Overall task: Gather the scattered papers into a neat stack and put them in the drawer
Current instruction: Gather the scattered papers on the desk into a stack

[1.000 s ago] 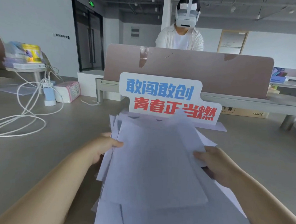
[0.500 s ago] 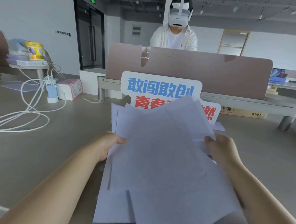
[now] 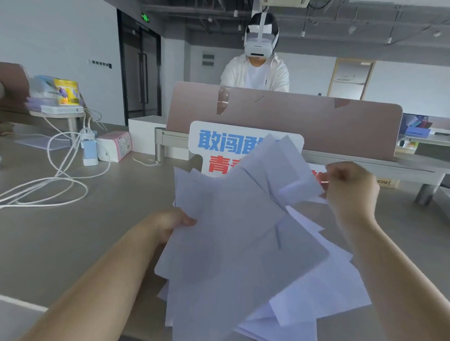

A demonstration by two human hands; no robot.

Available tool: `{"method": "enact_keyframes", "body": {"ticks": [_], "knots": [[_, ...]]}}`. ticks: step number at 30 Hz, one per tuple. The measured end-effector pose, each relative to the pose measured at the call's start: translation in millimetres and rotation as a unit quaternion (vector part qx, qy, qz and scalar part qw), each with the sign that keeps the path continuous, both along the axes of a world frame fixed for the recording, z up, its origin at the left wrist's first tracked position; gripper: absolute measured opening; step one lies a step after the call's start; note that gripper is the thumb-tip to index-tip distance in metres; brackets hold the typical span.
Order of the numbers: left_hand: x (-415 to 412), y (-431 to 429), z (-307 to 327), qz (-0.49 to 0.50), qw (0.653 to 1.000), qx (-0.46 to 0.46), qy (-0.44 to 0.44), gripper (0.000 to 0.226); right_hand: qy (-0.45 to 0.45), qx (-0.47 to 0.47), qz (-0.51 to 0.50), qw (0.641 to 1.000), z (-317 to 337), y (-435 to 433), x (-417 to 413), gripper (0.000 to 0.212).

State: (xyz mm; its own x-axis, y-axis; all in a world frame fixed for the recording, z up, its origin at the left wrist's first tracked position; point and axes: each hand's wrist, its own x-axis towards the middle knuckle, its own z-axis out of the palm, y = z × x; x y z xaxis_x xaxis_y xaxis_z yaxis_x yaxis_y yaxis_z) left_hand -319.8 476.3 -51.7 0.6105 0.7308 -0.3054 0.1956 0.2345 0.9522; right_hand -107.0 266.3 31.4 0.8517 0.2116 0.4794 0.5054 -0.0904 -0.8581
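A loose, fanned bundle of white papers (image 3: pixel 231 230) is lifted off the grey desk (image 3: pixel 66 235) in front of me, its sheets skewed at different angles. My left hand (image 3: pixel 170 223) grips the bundle's left edge, thumb on top. My right hand (image 3: pixel 348 192) pinches the far right corner of the upper sheets and stands higher than the left. More white sheets (image 3: pixel 324 293) lie under and to the right of the bundle. No drawer is in view.
A white sign with blue and red characters (image 3: pixel 220 144) stands just behind the papers, before a brown desk divider (image 3: pixel 325 121). White cables (image 3: pixel 48 184), a charger and a tissue pack (image 3: pixel 115 145) lie at left. A person with a headset stands behind the divider.
Both hands have raised the papers off the desk. My right hand moved up and away to the far corner, tilting the bundle so it now covers part of the sign.
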Motion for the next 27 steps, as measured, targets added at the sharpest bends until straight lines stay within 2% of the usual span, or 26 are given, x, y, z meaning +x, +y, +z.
{"method": "enact_keyframes", "body": {"ticks": [1,2,4,5,7,9,11,13,15,18,20,21,22,24,25,27], "knots": [[-1,-1,1,-0.005,1.0,-0.003,0.003,0.025,0.012,0.043,0.005,0.999,7,0,1,0.022],[-2,1,1,-0.002,1.0,-0.007,0.005,0.023,0.031,0.039,0.014,0.999,8,4,2,0.025],[-4,0,1,0.004,1.0,-0.001,0.005,0.028,0.064,-0.117,0.051,0.99,1,11,6,0.019],[-3,0,0,0.01,1.0,0.014,0.001,0.032,0.109,-0.191,0.087,0.972,-10,15,7,0.014],[-1,1,-2,0.016,0.999,0.031,-0.029,0.045,0.233,-0.254,0.159,0.925,-35,18,7,0.024],[-2,5,-2,0.028,0.998,0.025,-0.051,0.042,0.303,-0.215,0.154,0.916,-63,17,11,0.025],[-5,11,-1,0.026,0.997,0.01,-0.069,0.033,0.332,-0.139,0.099,0.928,-84,14,17,0.022],[-8,14,-1,0.008,0.996,0.008,-0.089,0.024,0.356,-0.104,0.071,0.926,-94,13,25,0.03],[-9,16,-1,-0.003,0.996,0.009,-0.085,0.024,0.381,-0.086,0.095,0.916,-91,11,25,0.032],[-6,20,-5,0.006,0.997,0.031,-0.074,0.025,0.391,-0.104,0.144,0.903,-86,6,29,0.014],[-3,24,-8,0.023,0.997,0.041,-0.053,0.025,0.373,-0.136,0.18,0.9,-86,4,34,0.012],[-2,22,-7,0.026,0.998,0.032,-0.046,0.019,0.342,-0.159,0.175,0.91,-85,4,36,0.012],[-2,19,-5,0.021,0.999,0.026,-0.038,0.01,0.284,-0.186,0.151,0.928,-82,6,35,0.009],[-1,15,-1,0.01,0.999,0.005,-0.033,0.013,0.106,-0.257,0.048,0.959,-76,10,32,0.014],[0,13,1,0.003,1.0,0.002,-0.027,0.016,0.009,-0.28,0.004,0.96,-71,13,27,0.017],[3,11,-3,-0.002,1.0,0.016,0.0,0.017,-0.102,-0.309,0.015,0.945,-61,23,10,0.02]]}}
